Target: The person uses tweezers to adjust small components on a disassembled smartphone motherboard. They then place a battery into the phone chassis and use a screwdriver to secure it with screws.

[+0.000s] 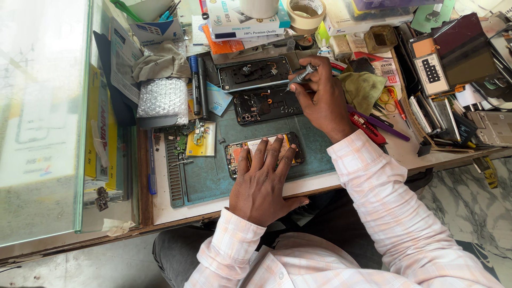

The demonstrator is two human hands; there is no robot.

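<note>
**Opened phone under a flat palm, screwdriver raised beside it**

The opened black smartphone with its back cover off (265, 153) lies on the worn teal rubber work mat (213, 176), near the front edge of the cluttered workbench (176, 210).

Head view: much of the phone is hidden. The left hand (262, 184) lies flat on it, fingers spread and straight, pressing down without gripping, so only the two ends and a strip of the upper edge show. What shows is a dark frame, a pale label on an orange-yellow battery, and small circuit parts at the left end; finer detail is too small to make out.

The right hand (320, 96) is farther back, fingers curled shut around a slim grey metal screwdriver (300, 76). Its tip points down toward a second black phone frame (266, 104) lying just behind the mat's middle; whether the tip touches it cannot be told. A third black phone back shell (255, 72) lies beyond that one. Small green circuit boards (186, 140) sit on the mat's left side. A pane of glass (42, 117) blurs everything at the far left.
</note>
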